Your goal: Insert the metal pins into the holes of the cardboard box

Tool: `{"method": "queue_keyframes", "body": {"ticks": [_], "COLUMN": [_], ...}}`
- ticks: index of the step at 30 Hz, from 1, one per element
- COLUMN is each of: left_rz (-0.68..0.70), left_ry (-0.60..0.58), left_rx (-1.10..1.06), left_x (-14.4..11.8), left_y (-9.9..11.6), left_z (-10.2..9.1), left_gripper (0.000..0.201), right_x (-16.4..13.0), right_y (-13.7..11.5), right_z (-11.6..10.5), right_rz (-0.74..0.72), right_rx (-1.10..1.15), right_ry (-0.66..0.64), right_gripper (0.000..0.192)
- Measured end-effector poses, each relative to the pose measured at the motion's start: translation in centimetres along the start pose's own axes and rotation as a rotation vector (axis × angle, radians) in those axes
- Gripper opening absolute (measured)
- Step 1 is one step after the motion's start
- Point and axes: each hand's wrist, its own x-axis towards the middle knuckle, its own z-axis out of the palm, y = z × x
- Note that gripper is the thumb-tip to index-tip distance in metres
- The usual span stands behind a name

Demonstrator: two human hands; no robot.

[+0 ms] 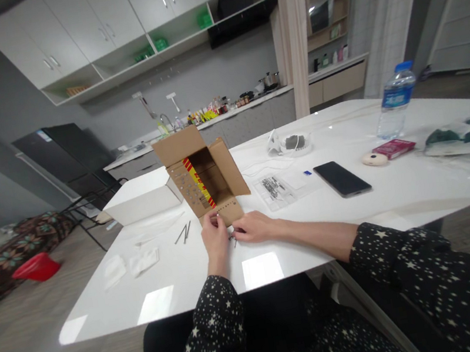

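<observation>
An open cardboard box (183, 189) with red-and-yellow striped tape stands in front of me, its opening facing my way. Small silvery pieces dot its left flap, and a row of small dark marks runs along its lower flap (235, 211). At that flap's edge, my left hand (214, 234) is closed in a pinch; a tiny pale spot shows at its fingertips. Beside it, my right hand (252, 227) has its fingers drawn together over small dark pieces (233, 238) on the table. What either hand grips is too small to name. Several thin metal rods (185, 232) lie to the left.
On the white table (180, 280) are crumpled tissues (144, 262), a white box (143, 199), a clear plastic packet (275, 188), a phone (342, 178), a white coiled device (295, 144), a pink packet (393, 148), a water bottle (395, 103) and a green-and-clear bag (461, 137).
</observation>
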Motion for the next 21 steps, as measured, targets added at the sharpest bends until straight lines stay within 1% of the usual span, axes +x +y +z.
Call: {"method": "queue_keyframes", "body": {"ticks": [4,13,21], "left_rz": [0.0,0.032,0.026], "left_ry": [0.003,0.013,0.031], "left_rx": [-0.007,-0.031,-0.041], "left_x": [0.0,0.19,0.07], "left_y": [-0.02,-0.63,-0.31], "left_z": [0.02,0.28,0.17], "left_gripper": [0.02,0.02,0.021], "right_x": [-0.05,-0.07,-0.08], "right_y": [0.08,-0.08,0.05], "right_z": [0.08,-0.08,0.09], "right_rz": [-0.008,0.018,-0.003], "right_rx": [0.008,0.012,0.005], "right_ry": [0.021,0.002,0.022], "right_gripper": [0.035,0.035,0.034]}}
